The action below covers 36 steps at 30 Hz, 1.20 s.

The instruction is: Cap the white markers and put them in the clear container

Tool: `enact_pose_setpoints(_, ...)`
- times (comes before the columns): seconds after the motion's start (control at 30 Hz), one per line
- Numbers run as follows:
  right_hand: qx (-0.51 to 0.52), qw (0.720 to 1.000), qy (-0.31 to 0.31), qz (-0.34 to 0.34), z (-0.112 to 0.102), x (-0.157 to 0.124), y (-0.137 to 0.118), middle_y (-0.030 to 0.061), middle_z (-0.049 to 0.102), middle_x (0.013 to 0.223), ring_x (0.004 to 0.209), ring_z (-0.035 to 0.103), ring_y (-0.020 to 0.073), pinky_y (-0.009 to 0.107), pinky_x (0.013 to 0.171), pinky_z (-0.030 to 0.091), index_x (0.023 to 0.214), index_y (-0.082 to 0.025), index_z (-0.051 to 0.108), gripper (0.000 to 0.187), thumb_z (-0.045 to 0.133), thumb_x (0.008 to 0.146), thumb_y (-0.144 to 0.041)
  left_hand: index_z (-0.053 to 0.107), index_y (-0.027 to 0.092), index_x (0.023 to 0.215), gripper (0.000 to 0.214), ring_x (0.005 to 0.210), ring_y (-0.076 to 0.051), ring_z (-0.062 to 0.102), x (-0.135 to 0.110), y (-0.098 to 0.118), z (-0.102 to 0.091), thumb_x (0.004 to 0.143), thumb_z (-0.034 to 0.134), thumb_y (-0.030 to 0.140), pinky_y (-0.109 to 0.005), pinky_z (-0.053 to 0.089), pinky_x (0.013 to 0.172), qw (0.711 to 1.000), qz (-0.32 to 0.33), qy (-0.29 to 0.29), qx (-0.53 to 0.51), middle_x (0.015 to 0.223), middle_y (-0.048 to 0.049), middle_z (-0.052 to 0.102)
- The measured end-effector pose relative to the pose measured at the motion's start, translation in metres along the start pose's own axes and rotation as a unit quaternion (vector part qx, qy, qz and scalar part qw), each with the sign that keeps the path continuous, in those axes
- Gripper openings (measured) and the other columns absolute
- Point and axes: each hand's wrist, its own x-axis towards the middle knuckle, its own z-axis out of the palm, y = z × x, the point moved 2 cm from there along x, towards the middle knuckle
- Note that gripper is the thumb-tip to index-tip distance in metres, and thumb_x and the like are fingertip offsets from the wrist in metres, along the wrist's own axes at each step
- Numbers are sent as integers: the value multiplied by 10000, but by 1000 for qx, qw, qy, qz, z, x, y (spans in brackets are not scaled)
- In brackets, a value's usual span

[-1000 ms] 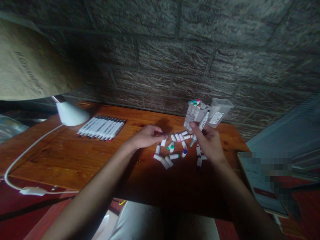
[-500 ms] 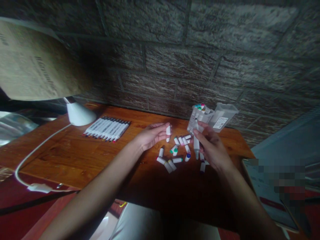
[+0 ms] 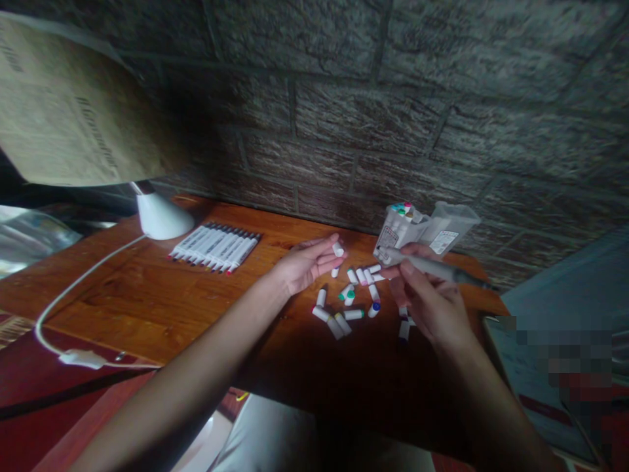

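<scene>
My left hand (image 3: 312, 262) pinches a white marker cap (image 3: 338, 250) between thumb and fingers. Just below those fingers another white cap (image 3: 335, 271) shows, and I cannot tell whether it touches them. In my right hand (image 3: 432, 295) lies a marker (image 3: 427, 265) without caps, nearly level, its dark tip toward the right. Between and below the hands, several loose white caps with coloured ends are scattered, among them a blue-ended cap (image 3: 374, 309) and a green-ended cap (image 3: 349, 298). Fingers of the right hand partly cover the caps beneath it.
A clear case (image 3: 388, 236) with markers stands behind my right hand, an open clear case (image 3: 452, 226) beside it. Capped markers (image 3: 216, 248) lie in a row on the wooden table (image 3: 162, 308). A lamp (image 3: 160, 216) with a white cord stands left. A brick wall rises behind.
The marker in my right hand has swung from upright to nearly level. The cap in my left hand has turned, its end now facing me. The view has shifted slightly.
</scene>
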Motion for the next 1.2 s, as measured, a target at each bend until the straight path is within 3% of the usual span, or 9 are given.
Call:
enact_pose_setpoints(0.1, -103, 994, -6, -28, 7, -3, 4, -2, 703, 774, 492, 506, 79, 224, 455, 408, 1025, -238, 684, 196, 621, 902, -378, 705, 82, 848, 75, 713, -132, 733, -2, -1, 2, 871, 658, 136, -222, 615, 737, 1000, 2, 2, 2, 802, -76, 751)
enact_pose_setpoints(0.27, -248, 961, 43, -116, 19, -9, 2, 47, 720, 995, 763, 663, 144, 258, 626, 539, 1010, -223, 692, 158, 643, 885, -306, 700, 73, 878, 57, 691, -140, 735, -5, -2, 6, 857, 673, 119, -243, 618, 742, 1000, 0, 0, 5, 779, -93, 753)
enact_pose_setpoints(0.43, -319, 934, 35, -155, 21, -11, 6, 45, 728, 947, 753, 672, 158, 290, 670, 566, 1016, -224, 696, 150, 641, 882, -263, 695, 82, 853, 71, 666, -143, 732, -4, -3, 7, 834, 709, 149, -257, 616, 725, 999, 1, -27, 17, 765, -89, 753)
enact_pose_setpoints(0.7, -364, 907, -6, -212, 23, -8, 3, 34, 747, 1040, 926, 704, 177, 327, 846, 566, 1073, -242, 691, 207, 627, 881, -202, 709, 86, 849, 76, 685, -118, 721, -4, -8, 7, 834, 714, 161, -230, 592, 758, 998, 15, -49, 29, 791, -78, 756)
enact_pose_setpoints(0.93, -417, 892, 36, -171, 17, -10, -3, 47, 758, 822, 641, 687, 159, 267, 588, 544, 805, -199, 698, 107, 636, 867, -262, 729, 108, 835, 68, 693, -95, 710, -7, -2, 8, 816, 735, 173, -209, 580, 771, 997, 68, -37, 22, 798, -47, 756)
enact_pose_setpoints(1.1, -358, 918, 71, -155, 11, -11, -2, 31, 730, 775, 571, 634, 135, 247, 519, 495, 879, -206, 694, 104, 626, 879, -286, 738, 113, 852, 83, 738, -115, 724, -7, 2, 8, 810, 743, 184, -234, 587, 800, 994, 79, -71, 11, 840, -66, 764)
enact_pose_setpoints(1.2, -352, 919, 86, -158, 12, -11, -4, 34, 722, 778, 611, 645, 148, 248, 515, 492, 868, -216, 691, 115, 618, 887, -303, 742, 114, 867, 81, 760, -125, 729, -8, 0, 9, 809, 740, 170, -243, 587, 813, 995, 73, -72, 17, 875, -77, 767)
